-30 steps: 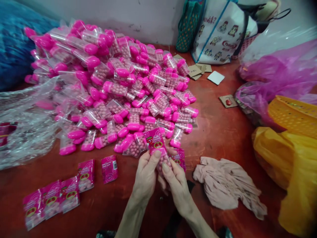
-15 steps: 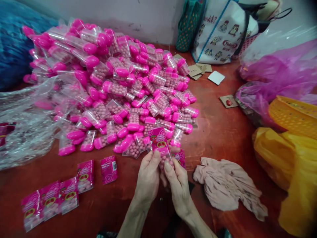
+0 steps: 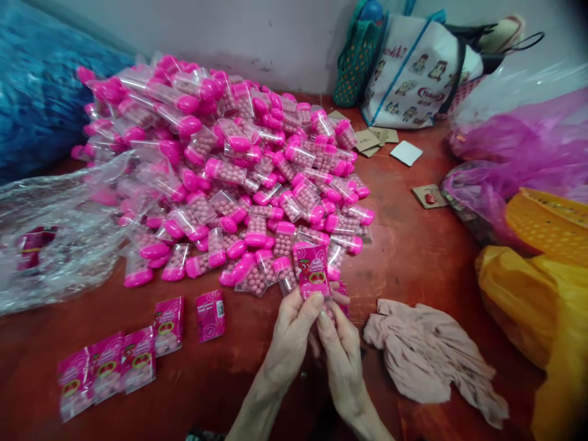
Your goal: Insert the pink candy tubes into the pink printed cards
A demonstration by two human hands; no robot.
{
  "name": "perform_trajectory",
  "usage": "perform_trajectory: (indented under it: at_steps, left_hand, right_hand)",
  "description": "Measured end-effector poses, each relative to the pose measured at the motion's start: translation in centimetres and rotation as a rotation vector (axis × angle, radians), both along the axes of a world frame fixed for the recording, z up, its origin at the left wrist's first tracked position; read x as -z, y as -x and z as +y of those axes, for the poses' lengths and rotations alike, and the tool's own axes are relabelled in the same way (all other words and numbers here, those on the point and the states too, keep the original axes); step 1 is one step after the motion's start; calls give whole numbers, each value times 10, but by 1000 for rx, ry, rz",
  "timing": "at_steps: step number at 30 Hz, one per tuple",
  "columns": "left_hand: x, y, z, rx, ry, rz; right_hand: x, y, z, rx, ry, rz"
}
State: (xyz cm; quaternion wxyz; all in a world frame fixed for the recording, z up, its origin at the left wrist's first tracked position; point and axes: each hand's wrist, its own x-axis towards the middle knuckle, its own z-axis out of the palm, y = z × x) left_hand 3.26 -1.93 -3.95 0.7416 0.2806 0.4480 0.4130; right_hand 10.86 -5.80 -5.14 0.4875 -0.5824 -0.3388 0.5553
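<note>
A candy pack point(image 3: 312, 269) with a pink printed front is held upright between both hands, just in front of the pile. My left hand point(image 3: 291, 334) grips its lower left side, thumb across the front. At the lower right, my right hand point(image 3: 342, 352) pinches the pack, its thumb close to the left thumb; a few pale pink candy balls show there. The pack's lower end is mostly hidden by fingers. Behind it rises a heap of clear candy containers point(image 3: 257, 229) with bright pink caps. Another pink printed piece point(image 3: 340, 291) lies partly hidden behind my right hand.
Several printed candy packs point(image 3: 139, 361) lie at the left, one pack point(image 3: 211, 315) apart with a barcode showing. Clear plastic wrap point(image 3: 87, 245) spreads beside the heap. On the right are a beige cloth point(image 3: 427, 349), a yellow bag point(image 3: 519, 300), an orange basket point(image 3: 546, 220) and cardboard pieces point(image 3: 367, 141).
The view has shifted, so the scene sits a little lower and to the right. My left thumb has slid down the pack's front, closer to my right thumb.
</note>
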Motion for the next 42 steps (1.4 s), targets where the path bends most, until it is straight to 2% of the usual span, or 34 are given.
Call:
perform_trajectory:
  at_steps: [3,6,9,11,17,22,26,28,30,31,34,37,40,42]
  left_hand:
    - [-4,-3,-1,-30,-8,-39]
    - [-7,-2,-1,-158,5,-130]
    - [-7,0,0,-278,32,-190]
    - [-7,0,0,-313,31,-200]
    - [-7,-7,-7,-266,-25,-221]
    - [-10,-12,-12,-233,-97,-229]
    - [-8,-13,-10,-184,-96,-247]
    - [-5,-10,-7,-242,-60,-212]
    - [-3,-5,-4,-353,-42,-135]
    - [-2,-3,-3,-371,-54,-106]
    - [-1,3,-1,-278,-84,-92]
    - [-1,4,-2,-119,-85,-97]
    - [0,3,-5,-28,-69,-62]
    - [2,3,-6,-13,-61,-35]
  right_hand:
    - [-1,-3,0,-37,-39,19]
    - [2,-1,-4,-27,2,-53]
    - [7,7,-9,63,42,-151]
    - [9,10,-11,106,28,-205]
    - [3,4,-9,21,-74,-235]
    - [7,-2,-6,84,-50,-170]
    - [7,-7,2,39,-46,-86]
    - [1,-11,4,-12,-72,-178]
    - [-9,-17,6,-58,-117,-340]
    - [-14,-20,7,-54,-139,-425]
    - [-29,-27,18,46,-200,-542]
    - [-36,-25,34,37,-226,-360]
    - [-35,-18,42,-60,-72,-12]
    - [-31,-13,42,-54,0,116]
